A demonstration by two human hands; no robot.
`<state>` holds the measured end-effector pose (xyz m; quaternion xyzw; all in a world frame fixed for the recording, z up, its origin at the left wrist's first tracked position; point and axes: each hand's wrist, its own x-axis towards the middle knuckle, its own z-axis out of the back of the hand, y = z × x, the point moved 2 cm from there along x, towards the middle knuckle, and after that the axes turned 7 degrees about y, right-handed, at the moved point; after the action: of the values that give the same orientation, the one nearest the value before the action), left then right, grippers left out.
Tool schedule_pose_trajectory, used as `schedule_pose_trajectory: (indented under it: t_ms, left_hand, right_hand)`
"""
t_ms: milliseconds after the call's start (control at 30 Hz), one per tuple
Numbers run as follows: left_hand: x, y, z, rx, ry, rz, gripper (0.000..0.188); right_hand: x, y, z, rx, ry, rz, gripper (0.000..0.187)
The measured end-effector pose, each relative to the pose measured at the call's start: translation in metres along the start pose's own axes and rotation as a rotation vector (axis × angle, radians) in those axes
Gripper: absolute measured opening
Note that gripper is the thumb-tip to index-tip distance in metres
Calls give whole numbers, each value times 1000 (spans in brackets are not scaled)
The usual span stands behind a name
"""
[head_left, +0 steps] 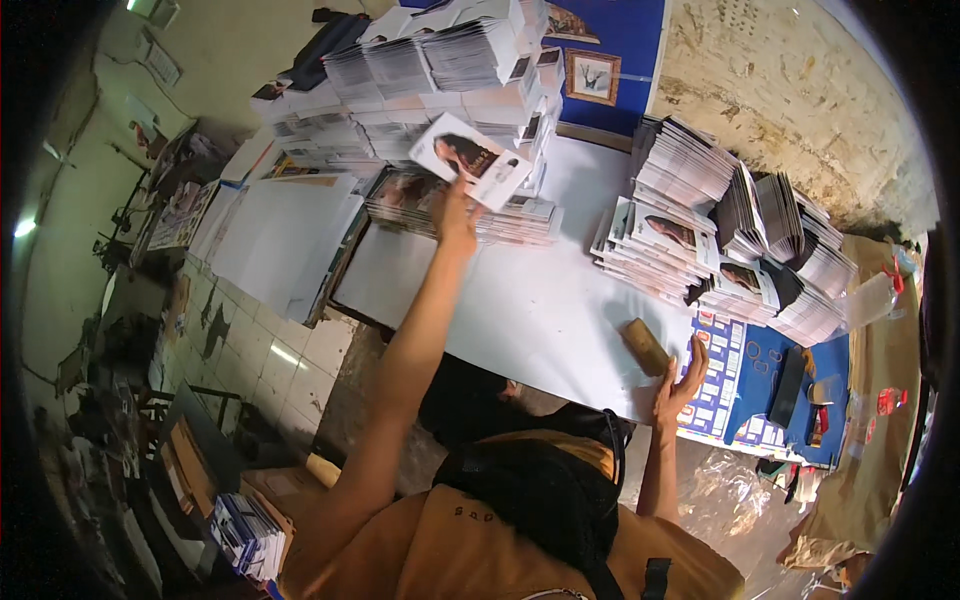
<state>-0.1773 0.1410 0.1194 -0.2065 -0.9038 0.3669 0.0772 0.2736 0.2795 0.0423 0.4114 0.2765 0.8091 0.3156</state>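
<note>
My left hand point(457, 215) reaches far out over the table and grips a white booklet point(505, 182) with a dark picture on its cover. Below that booklet lies a low stack of booklets point(520, 222); whether the held one touches it I cannot tell. At the table's near edge on the right, my right hand point(682, 385) rests with its fingers spread and nothing in them. Just beside its fingertips is a brown wooden block point(645, 347) on the white tabletop point(540, 290).
Tall piles of booklets point(430, 65) rise at the back left. More booklet stacks point(680, 235) stand at the right. Large white sheets point(285, 235) lie at the left. A blue mat point(765, 375) holds a black bar point(787, 388) and rubber bands. A clear bottle point(872, 300) is far right.
</note>
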Motion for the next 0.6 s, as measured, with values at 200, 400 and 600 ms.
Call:
schedule_pose_trajectory:
  t_ms: [200, 400, 600]
  left_hand:
    - [-11, 82, 50, 504, -326, 426, 27]
    - [5, 68, 28, 702, -205, 365, 37]
    - [-6, 40, 19, 851, -133, 503, 53]
  right_hand:
    - [-2, -4, 2, 12, -8, -5, 50]
    - [4, -3, 3, 66, -14, -14, 49]
    - [1, -7, 3, 68, -15, -22, 46]
